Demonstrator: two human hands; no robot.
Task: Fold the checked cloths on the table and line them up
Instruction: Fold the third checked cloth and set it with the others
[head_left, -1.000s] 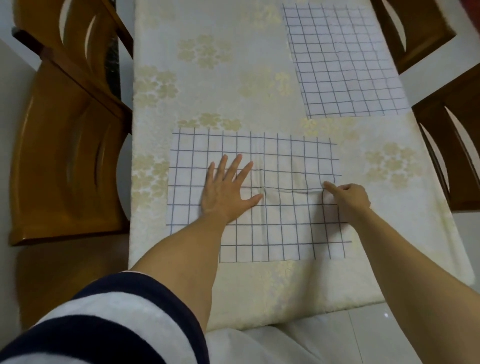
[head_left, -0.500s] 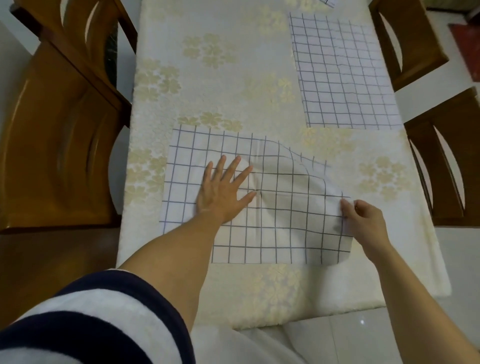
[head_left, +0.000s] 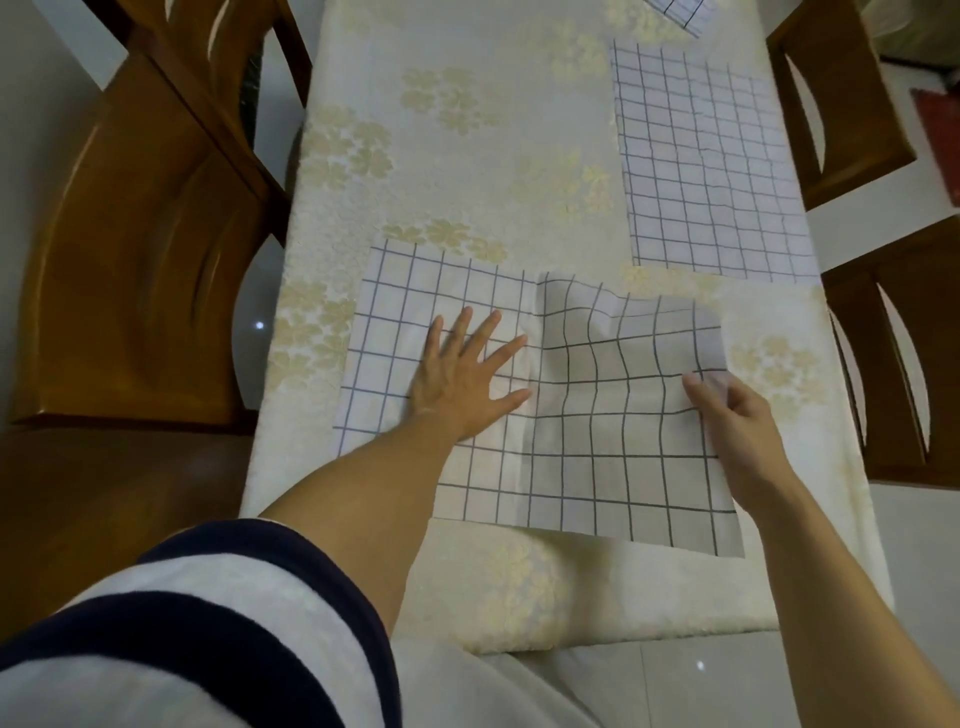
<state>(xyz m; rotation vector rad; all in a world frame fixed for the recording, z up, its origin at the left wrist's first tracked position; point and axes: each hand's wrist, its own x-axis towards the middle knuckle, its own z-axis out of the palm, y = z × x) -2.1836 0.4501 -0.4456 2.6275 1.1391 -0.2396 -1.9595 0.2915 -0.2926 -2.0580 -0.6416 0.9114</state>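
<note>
Under left grip (head_left: 462, 387) cloth (head_left: 597, 467); right grip (head_left: 730, 415) pinches edge.

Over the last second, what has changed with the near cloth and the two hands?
The right hand pinched the right edge of the near checked cloth and lifted it: the right half, flat a second ago, now stands off the table, swinging up toward the left. The left hand stayed flat on the left half beside the crease. The far checked cloth lies as before.
</note>
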